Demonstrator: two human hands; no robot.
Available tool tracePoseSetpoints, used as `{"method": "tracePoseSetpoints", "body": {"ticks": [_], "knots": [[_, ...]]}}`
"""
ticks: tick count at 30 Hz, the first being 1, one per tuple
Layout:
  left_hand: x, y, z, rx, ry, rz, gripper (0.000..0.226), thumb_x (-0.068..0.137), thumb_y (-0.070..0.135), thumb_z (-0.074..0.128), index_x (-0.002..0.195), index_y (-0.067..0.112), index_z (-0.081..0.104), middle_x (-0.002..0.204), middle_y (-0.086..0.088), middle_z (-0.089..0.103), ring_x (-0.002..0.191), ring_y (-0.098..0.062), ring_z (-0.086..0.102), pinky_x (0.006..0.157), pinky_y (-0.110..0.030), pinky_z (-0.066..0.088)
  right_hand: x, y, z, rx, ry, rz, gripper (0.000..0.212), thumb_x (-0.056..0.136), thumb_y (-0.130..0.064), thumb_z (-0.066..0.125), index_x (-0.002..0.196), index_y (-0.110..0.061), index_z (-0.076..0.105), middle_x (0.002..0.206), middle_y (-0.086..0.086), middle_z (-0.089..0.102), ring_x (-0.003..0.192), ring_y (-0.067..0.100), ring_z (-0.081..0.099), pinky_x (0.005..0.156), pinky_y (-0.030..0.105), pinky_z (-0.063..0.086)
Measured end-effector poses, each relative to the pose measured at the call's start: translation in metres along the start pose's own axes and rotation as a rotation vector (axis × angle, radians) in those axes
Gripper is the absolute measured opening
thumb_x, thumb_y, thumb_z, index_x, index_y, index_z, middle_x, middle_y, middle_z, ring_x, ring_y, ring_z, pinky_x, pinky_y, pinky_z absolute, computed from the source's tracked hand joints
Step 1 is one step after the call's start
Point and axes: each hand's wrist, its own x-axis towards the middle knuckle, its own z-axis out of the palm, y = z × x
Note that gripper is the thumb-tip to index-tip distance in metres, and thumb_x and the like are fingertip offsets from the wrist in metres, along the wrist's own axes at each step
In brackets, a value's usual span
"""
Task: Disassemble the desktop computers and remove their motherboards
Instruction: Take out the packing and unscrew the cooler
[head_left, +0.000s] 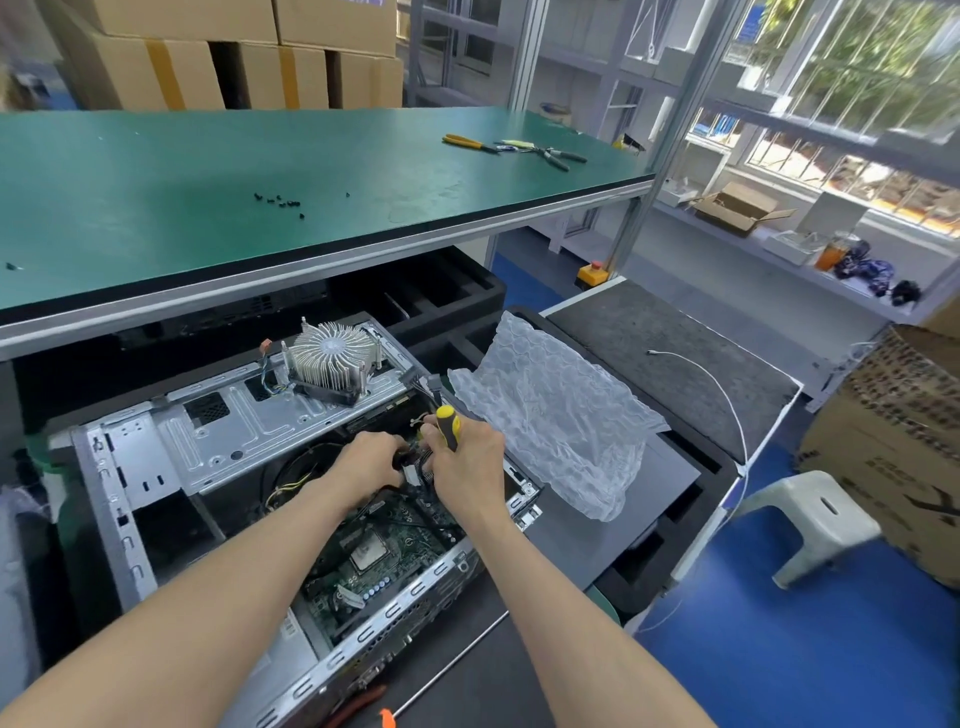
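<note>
- Under the green table (311, 171), on a low dark surface, lies the open computer case (171, 441). It is grey metal, its side cover is off, and you can look right inside.
- In the bottom of the case sits the green motherboard (395, 540). It has a shiny square chip (368, 555) in the middle and many little parts around it.
- A round silver cooler with thin fins (331, 358) rests on the top edge of the case, with thin colored wires hanging from it.
- Both hands are reaching into the case, close together, over the far end of the motherboard.
- The left hand (366, 465) has its fingers curled down around some dark cables (410, 462). It seems to grip them, but the fingertips are hidden.
- The right hand (465, 462) is closed around a screwdriver with a yellow and black handle (448, 426). The handle sticks up out of the fist. The tip is hidden.
- Just beside the case, on the right, lies a sheet of clear bubble wrap (550, 415).
- On the green table, a little group of black screws (280, 200) lies near the middle, and pliers with yellow handles (467, 141) lie far back.
- A white stool (815, 525) stands on the blue floor at the right.
</note>
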Motion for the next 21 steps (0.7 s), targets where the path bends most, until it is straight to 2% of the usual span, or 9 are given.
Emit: {"method": "tracePoseSetpoints", "body": {"ticks": [5, 9, 13, 18, 21], "knots": [[0.012, 0.005, 0.012, 0.153, 0.049, -0.009, 0.036, 0.082, 0.009, 0.057, 0.117, 0.014, 0.064, 0.111, -0.008, 0.059, 0.104, -0.035, 0.062, 0.076, -0.038, 0.054, 0.000, 0.000, 0.000, 0.024, -0.004, 0.017, 0.016, 0.100, -0.016, 0.062, 0.089, -0.010, 0.072, 0.065, 0.005, 0.067, 0.058, 0.021, 0.065, 0.058, 0.027, 0.051], [0.015, 0.001, 0.024, 0.101, 0.147, 0.023, 0.023, 0.080, 0.009, 0.055, 0.101, 0.010, 0.063, 0.092, -0.005, 0.049, 0.092, -0.037, 0.063, 0.066, -0.039, 0.051, 0.002, 0.002, 0.000, 0.018, -0.014, 0.011, 0.019, 0.100, -0.018, 0.061, 0.089, -0.006, 0.071, 0.073, 0.011, 0.069, 0.062, 0.028, 0.066, 0.065, 0.035, 0.054], [0.015, 0.001, 0.027, 0.051, 0.167, 0.025, 0.023, 0.082, 0.020, 0.057, 0.101, 0.010, 0.064, 0.094, -0.007, 0.055, 0.091, -0.036, 0.062, 0.069, -0.037, 0.052, 0.003, 0.003, -0.001, 0.022, -0.008, 0.022, 0.019, 0.100, -0.019, 0.061, 0.090, -0.005, 0.070, 0.072, 0.007, 0.069, 0.056, 0.017, 0.066, 0.060, 0.024, 0.053], [0.014, 0.002, 0.028, 0.074, 0.185, 0.015, 0.023, 0.087, 0.014, 0.054, 0.108, 0.009, 0.062, 0.099, -0.009, 0.055, 0.093, -0.038, 0.062, 0.072, -0.041, 0.054, 0.003, 0.004, 0.001, -0.004, -0.023, 0.034, 0.023, 0.101, -0.024, 0.061, 0.092, -0.004, 0.069, 0.076, 0.016, 0.069, 0.065, 0.031, 0.067, 0.071, 0.043, 0.056], [0.013, 0.004, 0.027, 0.085, 0.183, -0.004, 0.023, 0.089, 0.011, 0.050, 0.111, 0.008, 0.058, 0.104, -0.012, 0.057, 0.095, -0.040, 0.062, 0.074, -0.042, 0.054, 0.003, 0.004, 0.001, -0.002, -0.022, 0.034, 0.022, 0.101, -0.023, 0.061, 0.092, -0.004, 0.068, 0.074, 0.017, 0.069, 0.066, 0.033, 0.067, 0.071, 0.045, 0.056]]}}
